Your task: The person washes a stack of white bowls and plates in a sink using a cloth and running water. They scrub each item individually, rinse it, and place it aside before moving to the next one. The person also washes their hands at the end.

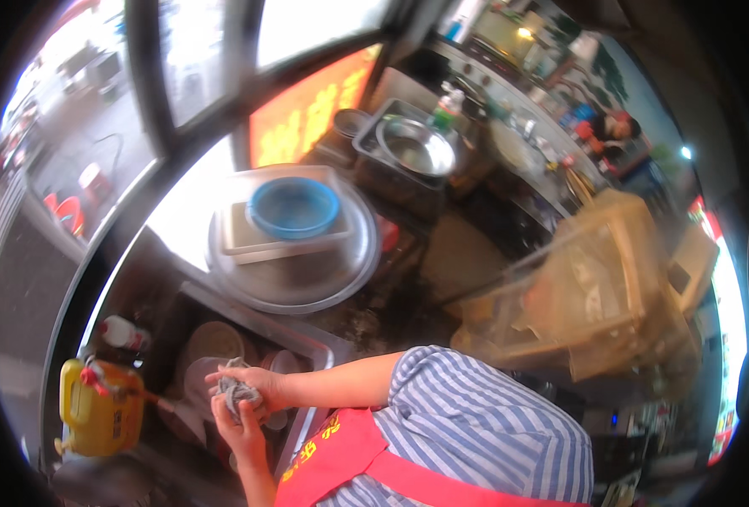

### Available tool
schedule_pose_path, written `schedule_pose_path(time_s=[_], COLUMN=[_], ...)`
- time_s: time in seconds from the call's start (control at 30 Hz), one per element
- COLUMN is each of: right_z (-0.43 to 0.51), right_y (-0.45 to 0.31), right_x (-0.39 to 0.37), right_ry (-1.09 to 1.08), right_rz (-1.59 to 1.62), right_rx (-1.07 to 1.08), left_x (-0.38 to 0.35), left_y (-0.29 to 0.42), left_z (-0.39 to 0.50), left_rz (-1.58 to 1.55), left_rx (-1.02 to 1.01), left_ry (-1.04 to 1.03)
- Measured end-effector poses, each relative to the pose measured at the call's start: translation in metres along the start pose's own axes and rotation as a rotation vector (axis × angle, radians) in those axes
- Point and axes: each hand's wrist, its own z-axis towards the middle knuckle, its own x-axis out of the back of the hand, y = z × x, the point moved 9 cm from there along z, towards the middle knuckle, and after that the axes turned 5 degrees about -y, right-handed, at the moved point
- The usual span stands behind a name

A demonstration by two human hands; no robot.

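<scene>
A wrung-up grey cloth (238,393) is squeezed between my two hands over the sink (323,350). My right hand (268,385) grips it from the upper side of the picture, and my left hand (242,432) presses its fingers around it from below. Beneath them in the sink lie several bowls or dishes, among them a round pale bowl (214,341); the hands partly hide the others. A tap with a red part (92,378) stands at the sink's far side.
Beside the tap are a yellow plastic jug (111,412) and a white bottle (124,334). A blue basin (294,209) rests on a white tray (238,244) over a large metal basin (298,288). Further off are a steel bowl (417,147), cardboard boxes (596,279) and another person (621,130).
</scene>
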Motion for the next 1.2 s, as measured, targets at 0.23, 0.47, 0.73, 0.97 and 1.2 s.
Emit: schedule_pose_path(time_s=[0.23,0.47,0.73,0.97,1.2], right_z=[-0.060,-0.083,-0.036,-0.091,-0.047], right_y=[-0.020,-0.028,-0.015,0.013,0.006], right_x=[0.064,0.075,0.102,0.094,0.074], right_ry=[0.116,0.347,0.117,0.477,0.094], right_rz=[-0.265,-0.086,0.050,0.176,0.298], right_rx=[0.250,0.335,0.309,0.124,0.112], left_x=[-0.055,-0.072,-0.092,-0.100,-0.062], left_y=[-0.038,-0.033,0.018,0.033,0.017], left_z=[0.004,0.018,0.011,0.012,0.021], left_rz=[0.156,-0.108,0.341,0.460,0.576], left_rx=[-0.026,0.078,-0.388,-0.272,-0.276], left_ry=[0.055,-0.042,-0.186,-0.209,-0.076])
